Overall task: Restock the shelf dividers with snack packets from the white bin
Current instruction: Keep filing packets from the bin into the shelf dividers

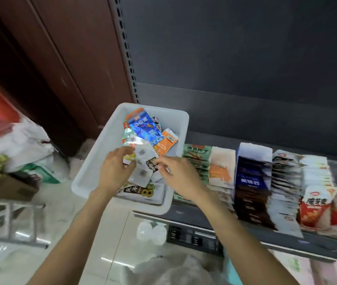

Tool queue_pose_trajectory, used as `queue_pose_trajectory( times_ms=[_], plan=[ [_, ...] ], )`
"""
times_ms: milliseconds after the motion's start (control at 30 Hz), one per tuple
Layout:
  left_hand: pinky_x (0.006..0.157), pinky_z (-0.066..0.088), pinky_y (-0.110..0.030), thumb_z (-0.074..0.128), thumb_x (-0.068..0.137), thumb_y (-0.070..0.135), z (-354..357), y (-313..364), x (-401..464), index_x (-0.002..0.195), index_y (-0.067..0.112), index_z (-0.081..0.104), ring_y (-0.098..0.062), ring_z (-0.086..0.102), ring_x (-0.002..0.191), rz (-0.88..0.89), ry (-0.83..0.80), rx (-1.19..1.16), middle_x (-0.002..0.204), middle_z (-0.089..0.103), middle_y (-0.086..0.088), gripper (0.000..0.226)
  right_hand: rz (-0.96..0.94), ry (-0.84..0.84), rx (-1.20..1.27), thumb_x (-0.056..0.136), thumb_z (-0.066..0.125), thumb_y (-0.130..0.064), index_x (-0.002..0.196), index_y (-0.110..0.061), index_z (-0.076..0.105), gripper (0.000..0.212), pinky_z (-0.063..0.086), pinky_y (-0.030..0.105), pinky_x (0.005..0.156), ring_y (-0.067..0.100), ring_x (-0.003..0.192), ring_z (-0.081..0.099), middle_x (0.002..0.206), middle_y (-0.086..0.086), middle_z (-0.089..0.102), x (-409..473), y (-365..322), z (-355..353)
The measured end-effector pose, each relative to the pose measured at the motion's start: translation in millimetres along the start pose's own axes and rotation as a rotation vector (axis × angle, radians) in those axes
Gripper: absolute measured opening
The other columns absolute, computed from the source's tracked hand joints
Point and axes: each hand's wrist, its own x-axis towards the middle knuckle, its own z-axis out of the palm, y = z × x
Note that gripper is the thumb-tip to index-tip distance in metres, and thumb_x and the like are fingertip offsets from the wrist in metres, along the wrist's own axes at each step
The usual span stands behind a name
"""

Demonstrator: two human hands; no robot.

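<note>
- Two hands work over the bin (93,161): your left hand (115,171) grips a few white packets (143,159), and your right hand (181,175) pinches one at its 3 o'clock edge, probably to sort them.
- More packets lie at the bin's 12 o'clock.
- The bin sits on the shelf (186,212); the stocked rows (252,182) run toward 3 o'clock over pale tiled floor (102,243).

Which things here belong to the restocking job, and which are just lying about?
Job: white bin; blue packet; orange packet; packets held by left hand and right hand; shelf rows.
Lying about: white bags; cardboard box.
</note>
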Motion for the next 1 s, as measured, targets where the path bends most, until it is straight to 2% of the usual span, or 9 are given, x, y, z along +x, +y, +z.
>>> queue_pose_trajectory(
  times_ms=[167,267,400,567,700,800,867,933,1000],
  plan=[
    [0.098,0.037,-0.033,0.066,0.083,0.018,-1,-58,22,0.127,0.021,0.054,-0.025,0.048,0.119,-0.063,-0.269,0.084,0.129,0.053,-0.006,0.046,0.108,-0.329,-0.285,0.092,0.054,-0.030,0.138,-0.023,0.044,0.048,0.033,0.040,0.101,0.026,0.126,0.040,0.137,0.004,0.049,48,-6,67],
    [0.099,0.035,-0.030,0.065,0.084,0.020,2,-69,32,0.131,0.022,0.050,-0.023,0.045,0.122,-0.003,-0.351,0.076,0.134,0.049,-0.006,0.050,0.156,-0.443,-0.363,0.087,0.062,-0.040,0.143,-0.019,0.035,0.066,0.035,0.043,0.104,0.027,0.130,0.035,0.142,0.007,0.040,66,-6,96],
    [0.103,0.032,-0.030,0.066,0.083,0.026,9,-80,41,0.139,0.023,0.041,-0.023,0.040,0.128,0.014,-0.503,0.126,0.141,0.043,-0.005,0.061,0.189,-0.578,-0.552,0.083,0.069,-0.035,0.143,-0.014,0.029,0.076,0.037,0.047,0.101,0.031,0.131,0.032,0.143,0.010,0.033,77,-1,121],
    [0.109,0.029,-0.032,0.070,0.078,0.039,22,-92,41,0.142,0.022,0.035,-0.022,0.034,0.132,0.106,-0.696,0.234,0.145,0.039,-0.001,0.075,0.115,-0.507,-0.638,0.084,0.054,0.002,0.133,-0.009,0.040,0.051,0.045,0.039,0.075,0.032,0.111,0.052,0.122,0.013,0.052,78,-4,119],
    [0.104,0.033,-0.030,0.069,0.080,0.032,10,-90,41,0.135,0.024,0.046,-0.021,0.044,0.125,0.197,-0.476,0.143,0.137,0.049,-0.001,0.060,0.112,-0.301,-0.584,0.086,0.040,0.006,0.130,-0.009,0.044,0.046,0.044,0.036,0.067,0.032,0.095,0.063,0.109,0.012,0.064,70,-13,103],
    [0.097,0.037,-0.026,0.066,0.084,0.018,-11,-78,38,0.128,0.018,0.053,-0.015,0.049,0.118,0.120,-0.086,-0.201,0.129,0.055,0.000,0.046,0.285,-0.111,-0.353,0.091,0.038,0.002,0.135,-0.016,0.044,0.048,0.049,0.035,0.069,0.029,0.088,0.063,0.107,0.011,0.065,61,-17,89],
    [0.094,0.039,-0.023,0.066,0.086,0.017,-22,-68,34,0.125,0.018,0.054,-0.007,0.051,0.111,0.055,0.050,-0.344,0.123,0.057,0.006,0.041,0.465,0.049,0.062,0.094,0.038,0.000,0.130,-0.017,0.051,0.042,0.047,0.031,0.067,0.025,0.087,0.061,0.105,0.010,0.066,52,-20,80],
    [0.088,0.043,-0.019,0.067,0.086,0.022,-29,-54,31,0.124,0.022,0.053,-0.004,0.056,0.104,-0.078,-0.002,-0.538,0.115,0.061,0.009,0.041,0.590,0.178,0.544,0.093,0.039,0.003,0.117,-0.017,0.058,0.037,0.049,0.030,0.073,0.022,0.093,0.062,0.106,0.006,0.066,41,-25,72],
    [0.084,0.045,-0.022,0.066,0.085,0.030,-33,-38,27,0.125,0.025,0.051,-0.007,0.060,0.101,-0.272,-0.199,-0.738,0.108,0.065,0.008,0.043,0.673,0.219,0.859,0.093,0.040,0.005,0.109,-0.016,0.059,0.032,0.052,0.032,0.075,0.021,0.097,0.064,0.105,0.005,0.068,30,-32,62]
  ],
)
